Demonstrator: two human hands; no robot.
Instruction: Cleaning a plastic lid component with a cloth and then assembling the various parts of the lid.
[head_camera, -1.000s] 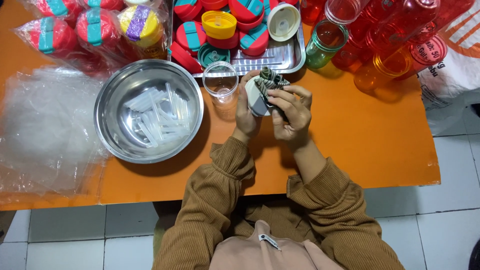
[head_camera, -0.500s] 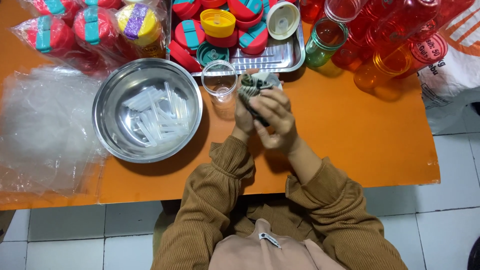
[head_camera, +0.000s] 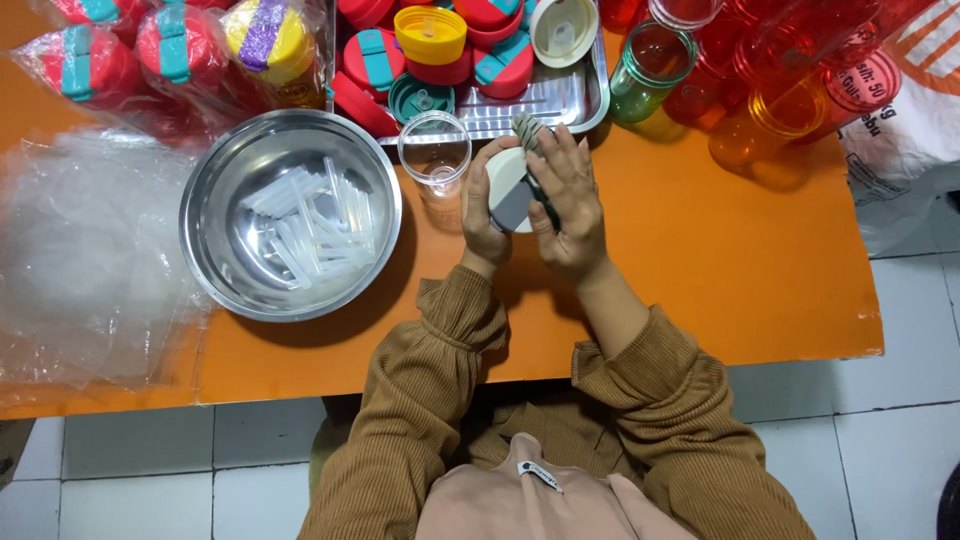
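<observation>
I am seeing my left hand (head_camera: 484, 212) curling around the left edge of a round white lid (head_camera: 510, 188), fingers closed on it and holding it up just above the orange surface (head_camera: 720, 260). My right hand (head_camera: 570, 200) is lying over the lid's right side, fingers half bent and pressing a grey-green cloth (head_camera: 527, 130) against it; the cloth is poking out above the fingertips. The lid is sitting between both palms, tilted toward me, a grey patch showing on its face.

Just left of the lid, a clear plastic cup (head_camera: 435, 150) is standing upright on the surface, nearly touching my left hand. Further left, a steel bowl (head_camera: 215, 255) is holding a heap of clear plastic straws (head_camera: 305, 225). Behind the hands, a metal tray (head_camera: 560, 100) is carrying red, teal and yellow lids (head_camera: 430, 35) and one white lid (head_camera: 565, 30). A green glass jar (head_camera: 648, 68) is standing to the right of the tray, with orange and red tumblers (head_camera: 770, 110) beyond it. Bagged red and yellow containers (head_camera: 170, 50) are lying at the far left corner, and crumpled clear plastic wrap (head_camera: 70, 250) is covering the left end of the surface.
</observation>
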